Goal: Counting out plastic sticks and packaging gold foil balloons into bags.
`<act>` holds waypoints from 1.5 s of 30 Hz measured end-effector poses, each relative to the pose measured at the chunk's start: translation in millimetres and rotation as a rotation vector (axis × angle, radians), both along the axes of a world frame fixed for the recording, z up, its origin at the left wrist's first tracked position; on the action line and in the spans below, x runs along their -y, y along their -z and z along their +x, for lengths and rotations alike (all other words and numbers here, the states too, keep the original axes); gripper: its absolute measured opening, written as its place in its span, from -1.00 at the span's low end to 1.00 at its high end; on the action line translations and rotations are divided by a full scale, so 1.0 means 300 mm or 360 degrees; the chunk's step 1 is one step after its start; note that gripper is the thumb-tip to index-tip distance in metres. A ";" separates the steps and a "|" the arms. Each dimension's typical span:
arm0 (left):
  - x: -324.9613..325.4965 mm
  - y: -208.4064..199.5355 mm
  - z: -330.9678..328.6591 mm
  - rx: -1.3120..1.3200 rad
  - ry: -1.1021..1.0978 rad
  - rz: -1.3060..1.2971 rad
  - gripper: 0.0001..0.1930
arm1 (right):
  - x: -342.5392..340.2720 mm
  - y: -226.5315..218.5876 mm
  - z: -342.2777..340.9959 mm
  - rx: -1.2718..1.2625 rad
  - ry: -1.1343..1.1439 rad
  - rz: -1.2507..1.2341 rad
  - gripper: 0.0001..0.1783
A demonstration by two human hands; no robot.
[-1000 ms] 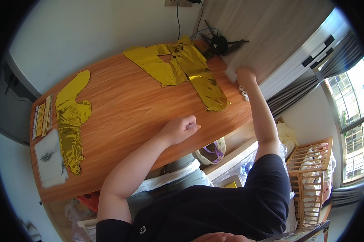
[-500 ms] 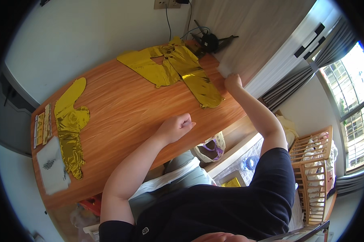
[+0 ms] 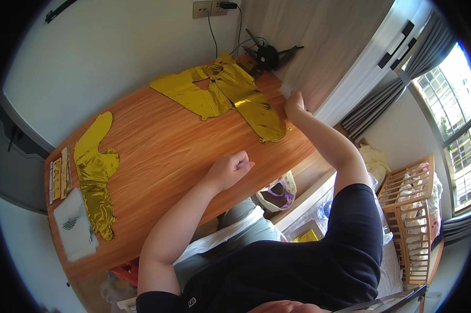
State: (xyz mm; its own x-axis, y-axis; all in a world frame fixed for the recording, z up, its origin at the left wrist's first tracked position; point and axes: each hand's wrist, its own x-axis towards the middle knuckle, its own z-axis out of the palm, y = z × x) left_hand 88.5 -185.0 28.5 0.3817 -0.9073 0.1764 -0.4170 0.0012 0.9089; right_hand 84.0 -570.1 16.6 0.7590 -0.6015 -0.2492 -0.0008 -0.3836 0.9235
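Note:
My left hand [image 3: 229, 171] is closed just above the front part of the wooden desk [image 3: 157, 151]; whatever its curled fingers hold, if anything, is too small to make out. Further right, my right hand [image 3: 297, 105] is raised and closed by the desk's right end, close to the wood-grain panel, its fingers partly hidden. Near it a flat gold foil balloon, number-shaped with a hole [image 3: 214, 94], lies at the far right of the desk. A second uninflated gold foil balloon [image 3: 95, 169], curved at its top, lies on the left side, apart from both hands.
Small packets [image 3: 60, 175] and a clear plastic bag [image 3: 74, 224] lie at the desk's left end. A black router [image 3: 267, 56] with cables stands at the back corner. Below the desk's front edge sits a cloth bag [image 3: 277, 194]. A wooden crib [image 3: 410, 224] stands at right.
The view has shifted slightly. My right hand has turned a little at the wrist near the panel. My left hand stays closed in about the same place; the balloons lie as before.

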 end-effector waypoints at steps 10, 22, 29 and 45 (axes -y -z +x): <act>-0.006 0.002 0.000 0.0013 -0.0007 -0.0015 -0.68 | -0.041 -0.035 0.036 0.0110 0.0147 0.0154 -0.60; -0.006 0.110 0.055 -0.0234 -0.0046 -0.0243 -0.62 | -0.513 -0.292 -0.181 0.1090 -0.0280 0.0936 -0.78; 0.024 0.089 0.107 -0.1238 -0.0437 -0.0815 -0.62 | -0.947 -0.096 -0.287 0.2239 -0.0464 0.2989 -0.46; -0.005 0.090 0.107 -0.1455 -0.0392 -0.0852 -0.54 | -1.127 -0.034 -0.223 0.2643 -0.0426 0.3116 -0.72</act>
State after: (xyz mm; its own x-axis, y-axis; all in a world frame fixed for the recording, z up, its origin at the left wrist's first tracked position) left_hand 120.6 -183.6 1.4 0.7307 -0.6777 0.0829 0.3737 0.4986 0.7821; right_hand 17.1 -232.0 26.7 0.7879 -0.4614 0.4078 0.1851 -0.4541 -0.8715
